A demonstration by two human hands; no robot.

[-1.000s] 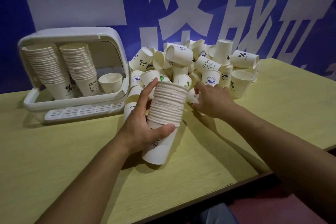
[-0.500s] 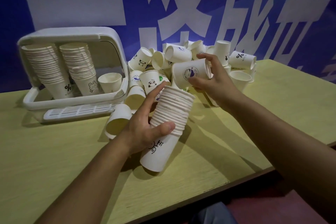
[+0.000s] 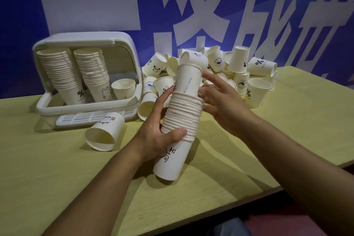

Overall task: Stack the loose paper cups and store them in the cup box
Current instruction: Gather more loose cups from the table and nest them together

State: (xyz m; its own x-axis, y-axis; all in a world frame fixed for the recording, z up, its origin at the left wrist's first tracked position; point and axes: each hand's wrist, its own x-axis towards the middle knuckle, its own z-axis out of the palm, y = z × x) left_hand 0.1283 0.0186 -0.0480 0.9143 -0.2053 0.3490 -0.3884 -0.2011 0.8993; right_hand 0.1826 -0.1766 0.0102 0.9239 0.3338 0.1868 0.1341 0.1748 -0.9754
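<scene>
My left hand (image 3: 159,132) grips a tilted stack of white paper cups (image 3: 181,117) around its ribbed rims, its base just above the table. One more cup (image 3: 188,79) stands partly inserted in the stack's top. My right hand (image 3: 222,99) is beside that cup with fingers spread, fingertips at its side. Behind lies a pile of loose cups (image 3: 235,71). The white cup box (image 3: 88,76) stands open at the left and holds two tall stacks and a single cup.
One loose cup (image 3: 104,134) lies on its side on the yellow-green table (image 3: 57,178), in front of the box's slatted tray (image 3: 92,117). A blue wall with large white characters rises right behind. The table's front edge runs diagonally at lower right.
My right hand picked a cup from the pile, brought it over and set it into the stack's top, then spread its fingers. A loose cup rolled out in front of the box.
</scene>
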